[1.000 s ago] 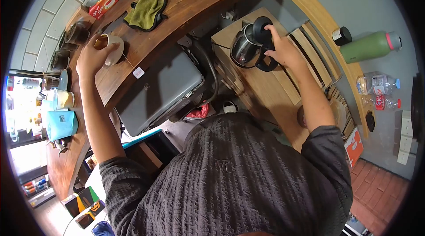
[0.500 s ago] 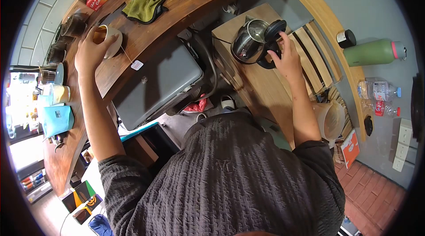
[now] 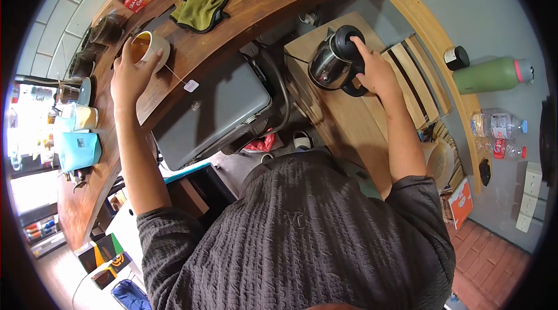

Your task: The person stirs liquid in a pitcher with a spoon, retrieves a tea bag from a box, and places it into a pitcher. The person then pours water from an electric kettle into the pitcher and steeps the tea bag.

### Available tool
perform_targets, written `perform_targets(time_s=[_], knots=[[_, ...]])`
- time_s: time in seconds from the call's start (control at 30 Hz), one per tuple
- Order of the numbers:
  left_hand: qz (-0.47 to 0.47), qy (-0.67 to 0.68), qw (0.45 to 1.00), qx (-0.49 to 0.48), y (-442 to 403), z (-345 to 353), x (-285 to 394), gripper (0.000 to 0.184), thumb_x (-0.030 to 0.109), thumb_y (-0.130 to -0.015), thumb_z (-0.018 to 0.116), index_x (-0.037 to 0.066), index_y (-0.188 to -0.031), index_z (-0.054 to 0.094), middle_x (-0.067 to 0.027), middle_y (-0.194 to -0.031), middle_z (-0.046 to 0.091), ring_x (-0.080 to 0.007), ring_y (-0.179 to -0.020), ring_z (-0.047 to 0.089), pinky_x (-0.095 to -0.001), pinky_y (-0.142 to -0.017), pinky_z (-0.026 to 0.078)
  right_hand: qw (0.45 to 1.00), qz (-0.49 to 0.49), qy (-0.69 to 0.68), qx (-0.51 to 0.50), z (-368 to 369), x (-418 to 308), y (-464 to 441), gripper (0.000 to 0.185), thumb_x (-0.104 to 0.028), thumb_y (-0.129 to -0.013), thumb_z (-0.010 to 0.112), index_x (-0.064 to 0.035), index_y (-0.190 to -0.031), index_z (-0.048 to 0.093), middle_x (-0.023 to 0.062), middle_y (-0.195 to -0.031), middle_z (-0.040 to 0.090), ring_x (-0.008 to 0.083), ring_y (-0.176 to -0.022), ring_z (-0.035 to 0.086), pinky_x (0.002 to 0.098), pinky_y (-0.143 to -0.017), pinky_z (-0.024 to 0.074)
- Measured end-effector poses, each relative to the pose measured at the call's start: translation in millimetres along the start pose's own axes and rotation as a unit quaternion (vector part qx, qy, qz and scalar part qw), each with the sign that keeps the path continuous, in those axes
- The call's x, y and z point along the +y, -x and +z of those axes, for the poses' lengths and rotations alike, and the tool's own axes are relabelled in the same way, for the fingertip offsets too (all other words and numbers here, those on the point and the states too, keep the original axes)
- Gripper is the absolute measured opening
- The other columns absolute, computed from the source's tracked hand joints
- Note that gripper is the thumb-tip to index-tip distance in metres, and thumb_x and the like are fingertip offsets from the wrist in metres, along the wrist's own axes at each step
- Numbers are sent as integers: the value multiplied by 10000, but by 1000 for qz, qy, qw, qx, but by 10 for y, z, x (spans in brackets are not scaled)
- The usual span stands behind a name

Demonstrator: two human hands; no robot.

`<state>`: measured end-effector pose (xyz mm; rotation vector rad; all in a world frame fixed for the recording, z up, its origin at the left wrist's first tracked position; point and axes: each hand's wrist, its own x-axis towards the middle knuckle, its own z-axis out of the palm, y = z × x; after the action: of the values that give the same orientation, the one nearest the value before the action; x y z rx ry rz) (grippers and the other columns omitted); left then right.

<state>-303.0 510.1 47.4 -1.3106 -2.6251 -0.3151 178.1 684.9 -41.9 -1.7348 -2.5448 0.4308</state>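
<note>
Our left hand (image 3: 131, 77) clasps a teacup (image 3: 156, 44); our right hand (image 3: 379, 74), apart, touches the electric kettle (image 3: 325, 67) lid (image 3: 345, 46), grip unclear

A dark, cable-textured, short-sleeved shirt (image 3: 296, 257) bears a small emblem (image 3: 294, 219).

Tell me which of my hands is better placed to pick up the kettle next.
Probably your right hand: it is at the kettle, with a finger on its black lid and the handle close by. Your left hand is away over the wooden counter, holding the cup.
</note>
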Motion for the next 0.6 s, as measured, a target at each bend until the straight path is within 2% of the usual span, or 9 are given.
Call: perform_targets(time_s=[0.07,0.2,0.27,0.4,0.43,0.47,0.5,0.53,0.6], knots=[[1,-3,1000,7,57,-3,-46,940,710,-758,661,207,-1498,371,-248,-1271,572,-397,-1166,599,-473,-943,498,997,8,46,-67,-46,-23,-102,970,8,-767,719,-382,-1519,248,236,-1156,584,400,-1097,613,465,-940,511],[-5,33,999,31,207,-63,-94,963,685,-755,689,163,-1499,371,-224,-1237,593,-382,-1151,607,-467,-930,500,997,-27,47,-63,-9,22,-162,1010,-18,-725,776,-369,-1515,255,247,-1092,602,427,-1034,622,468,-920,500],[-27,75,997,-11,282,-149,-74,952,666,-749,714,157,-1487,395,-202,-1195,612,-355,-1127,618,-457,-906,501,996,-23,50,-66,-16,21,-165,1034,-36,-720,795,-376,-1524,240,254,-1096,601,427,-1043,623,469,-927,496],[-38,106,994,3,416,-247,-52,901,624,-754,746,143,-1455,446,-157,-1047,666,-331,-999,668,-424,-833,519,997,-24,53,-50,-24,2,-138,1050,-59,-715,813,-367,-1533,230,256,-1109,597,423,-1059,622,468,-928,498],[-31,113,993,16,438,-242,-75,881,611,-760,751,143,-1447,457,-136,-971,681,-308,-889,684,-409,-791,524,998,17,36,-50,-74,-62,-101,1057,-67,-721,813,-361,-1540,214,248,-1152,587,413,-1103,610,464,-937,502],[-34,113,993,21,457,-265,-88,881,611,-760,751,143,-1447,457,-136,-971,681,-308,-889,684,-409,-791,524,997,57,19,-50,-132,-138,-52,1064,-74,-726,813,-354,-1548,199,239,-1195,578,403,-1146,598,459,-947,507],[-44,125,991,9,485,-284,-94,871,579,-770,764,133,-1451,453,-132,-965,672,-265,-847,670,-384,-772,519,998,54,34,-14,-197,-248,44,926,-116,-749,803,-279,-1510,302,216,-1153,592,400,-1082,619,463,-893,517],[-54,139,989,-3,511,-298,-98,862,546,-780,778,122,-1455,450,-127,-960,663,-223,-805,656,-359,-754,515,998,48,35,-13,-154,-241,65,926,-116,-749,803,-279,-1510,302,216,-1153,592,400,-1082,619,463,-893,517],[-56,138,989,10,561,-331,-96,791,495,-804,780,101,-1424,486,-108,-914,673,-198,-772,648,-338,-736,512,984,-46,27,168,-45,-211,68,671,-159,-780,781,-199,-1368,459,188,-1125,592,413,-946,635,474,-799,521]])
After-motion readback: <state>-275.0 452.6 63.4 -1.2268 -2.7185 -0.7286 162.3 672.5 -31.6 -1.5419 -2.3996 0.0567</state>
